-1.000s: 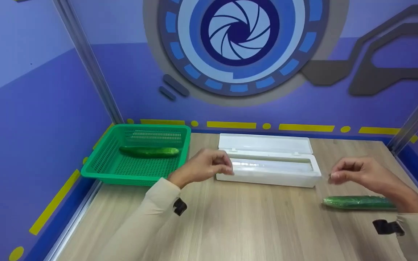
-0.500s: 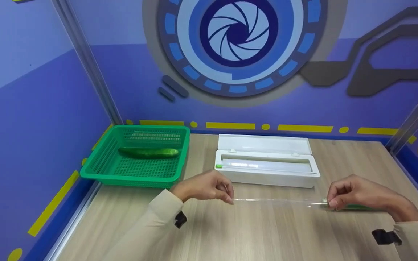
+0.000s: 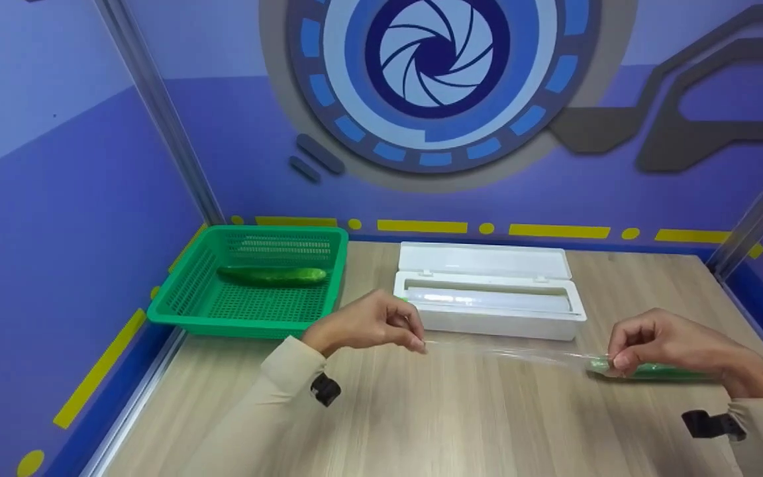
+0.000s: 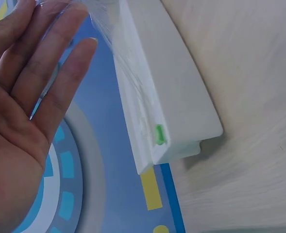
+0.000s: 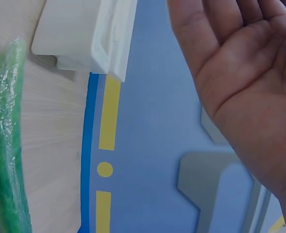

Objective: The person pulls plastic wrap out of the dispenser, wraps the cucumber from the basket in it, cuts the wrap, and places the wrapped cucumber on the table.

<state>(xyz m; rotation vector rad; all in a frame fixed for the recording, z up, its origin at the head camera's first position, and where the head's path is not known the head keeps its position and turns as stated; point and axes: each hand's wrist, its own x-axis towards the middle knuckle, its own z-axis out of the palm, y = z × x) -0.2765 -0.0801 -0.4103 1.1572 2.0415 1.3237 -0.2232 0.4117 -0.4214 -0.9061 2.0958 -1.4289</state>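
In the head view my left hand [image 3: 375, 321] and right hand [image 3: 669, 348] each pinch an end of a sheet of clear plastic wrap [image 3: 520, 354]. The film stretches between them above the table, in front of a white wrap dispenser box [image 3: 487, 323]. Its lid [image 3: 484, 260] is raised, showing a roll of film [image 3: 487, 301] inside. Beneath the right hand lies a cucumber [image 5: 7, 141] covered in shiny film, partly hidden by that hand in the head view. The left wrist view shows film [image 4: 101, 22] at the left fingertips, beside the box.
A green plastic basket [image 3: 246, 326] stands at the left, holding a bare cucumber [image 3: 272, 275]. A green slider [image 4: 159, 134] shows at one end of the dispenser. Purple printed panels [image 3: 236, 146] border the wooden table [image 3: 461, 424] at the back and sides.
Both hands have come down and toward the front from beside the dispenser, then risen slightly. The film now shows stretched between them. The basket and box stay in place.
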